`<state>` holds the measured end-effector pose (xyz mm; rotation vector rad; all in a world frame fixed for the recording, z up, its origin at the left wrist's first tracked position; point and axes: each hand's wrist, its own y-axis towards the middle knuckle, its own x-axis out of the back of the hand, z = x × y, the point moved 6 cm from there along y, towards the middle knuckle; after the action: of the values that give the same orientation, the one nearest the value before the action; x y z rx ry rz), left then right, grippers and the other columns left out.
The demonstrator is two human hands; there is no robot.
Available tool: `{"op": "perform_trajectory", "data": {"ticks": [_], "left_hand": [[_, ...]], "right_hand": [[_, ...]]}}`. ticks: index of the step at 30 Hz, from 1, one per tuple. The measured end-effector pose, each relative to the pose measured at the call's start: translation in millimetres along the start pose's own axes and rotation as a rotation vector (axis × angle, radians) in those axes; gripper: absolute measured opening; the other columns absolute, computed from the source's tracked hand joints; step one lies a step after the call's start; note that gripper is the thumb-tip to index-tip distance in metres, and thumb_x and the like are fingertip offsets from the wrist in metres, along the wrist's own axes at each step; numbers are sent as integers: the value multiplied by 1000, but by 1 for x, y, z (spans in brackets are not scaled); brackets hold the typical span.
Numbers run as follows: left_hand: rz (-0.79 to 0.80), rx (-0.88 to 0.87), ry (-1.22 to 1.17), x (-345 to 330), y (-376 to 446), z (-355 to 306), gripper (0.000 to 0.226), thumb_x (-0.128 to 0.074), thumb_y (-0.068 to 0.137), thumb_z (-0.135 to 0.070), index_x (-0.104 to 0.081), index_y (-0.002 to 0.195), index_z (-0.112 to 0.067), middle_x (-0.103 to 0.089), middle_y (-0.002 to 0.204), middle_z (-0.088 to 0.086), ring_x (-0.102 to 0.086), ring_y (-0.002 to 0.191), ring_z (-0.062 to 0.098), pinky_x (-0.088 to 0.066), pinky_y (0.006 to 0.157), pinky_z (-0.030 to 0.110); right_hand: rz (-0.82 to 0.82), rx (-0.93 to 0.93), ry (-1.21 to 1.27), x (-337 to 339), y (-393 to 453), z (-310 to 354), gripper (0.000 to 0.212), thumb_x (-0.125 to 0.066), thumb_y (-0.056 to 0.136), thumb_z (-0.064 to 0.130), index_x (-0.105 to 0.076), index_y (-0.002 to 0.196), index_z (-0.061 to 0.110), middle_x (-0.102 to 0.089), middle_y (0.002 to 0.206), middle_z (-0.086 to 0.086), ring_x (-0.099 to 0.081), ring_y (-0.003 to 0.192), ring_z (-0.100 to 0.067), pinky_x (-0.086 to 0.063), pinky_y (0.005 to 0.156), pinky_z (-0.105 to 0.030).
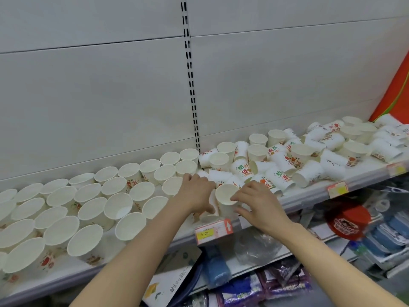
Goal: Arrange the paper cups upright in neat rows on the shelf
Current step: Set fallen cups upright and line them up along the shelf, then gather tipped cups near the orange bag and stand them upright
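Several white paper cups [93, 209] with red and green print stand upright in rows on the left half of the shelf [141, 247]. To the right lies a jumbled heap of cups [285, 160], many on their sides. Near the shelf's front edge one upright cup [224, 192] stands between my hands. My right hand [256, 202] holds it, fingers curled over its rim and side. My left hand [194, 193] lies just left of it, thumb against a cup at the shelf edge; what its fingers touch is hidden.
A price tag [213, 231] reading 2.00 hangs on the shelf edge below my hands, with more tags [337, 189] to the right. A lower shelf holds packaged goods [243, 284], a red lid [348, 221] and plastic bags. An orange panel [396, 89] rises at the far right.
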<state>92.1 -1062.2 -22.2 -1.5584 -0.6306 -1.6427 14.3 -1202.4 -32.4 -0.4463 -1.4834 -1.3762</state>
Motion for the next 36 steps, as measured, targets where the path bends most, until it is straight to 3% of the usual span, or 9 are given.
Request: {"op": "perform_trajectory", "data": {"ticks": [3, 6, 11, 16, 23, 28, 32, 36], "left_hand": [[-54, 67, -75, 5, 0, 0, 63, -74, 74, -42, -53, 132, -33, -60, 117, -3, -49, 114, 21, -27, 95, 38], [-184, 185, -253, 11, -9, 2, 41, -71, 75, -26, -65, 115, -36, -68, 106, -11, -57, 105, 13, -28, 96, 34], [-392, 346, -427, -4, -36, -3, 13, -70, 79, -24, -72, 88, -32, -72, 88, -17, -63, 88, 6, -40, 93, 35], [-381, 311, -328, -7, -48, -10, 20, -68, 86, -37, -70, 106, -36, -71, 101, -16, -59, 98, 9, -31, 89, 29], [-420, 294, -512, 34, -33, 30, 24, -68, 88, -37, -72, 110, -28, -70, 110, -13, -60, 102, 6, -47, 91, 31], [-260, 297, -373, 39, 30, 51, 28, -65, 89, -31, -69, 116, -26, -68, 117, -10, -61, 107, 13, -49, 87, 31], [-212, 233, -234, 43, 87, 57, 30, -61, 91, -28, -65, 121, -26, -65, 123, -6, -58, 111, 18, -48, 87, 32], [-204, 120, -86, 54, 137, 56, 34, -53, 94, -14, -61, 124, -28, -61, 121, 0, -56, 112, 23, -45, 84, 34]], "right_hand": [[36, 92, 18, -3, 6, -4, 15, -81, 70, 23, -73, 83, 19, -69, 81, 7, -57, 82, -22, -40, 68, -32], [39, 182, 40, -2, 11, -9, 7, -72, 75, 25, -72, 78, 18, -67, 76, 6, -57, 78, -22, -43, 66, -35], [48, 292, 73, -10, 8, -20, 24, -51, 85, 33, -70, 78, 20, -64, 76, 6, -54, 79, -21, -40, 70, -34], [54, 395, 83, -13, 13, -15, 24, -48, 88, 33, -67, 79, 21, -61, 76, 6, -51, 78, -19, -28, 72, -28], [24, 412, 99, -12, 19, -19, 25, -47, 89, 33, -68, 80, 21, -60, 75, 6, -53, 76, -21, -28, 71, -27], [15, 260, 218, -3, 26, -40, 30, -51, 90, 42, -69, 101, 21, -65, 95, 9, -52, 90, -14, -39, 77, -28], [-35, 119, 154, 5, 50, -78, 14, -69, 84, 25, -71, 97, 20, -68, 93, 5, -59, 86, -20, -47, 72, -35], [6, 71, 71, -2, 76, -95, 17, -79, 74, 13, -72, 90, 18, -69, 87, 4, -60, 79, -22, -49, 67, -36]]}}
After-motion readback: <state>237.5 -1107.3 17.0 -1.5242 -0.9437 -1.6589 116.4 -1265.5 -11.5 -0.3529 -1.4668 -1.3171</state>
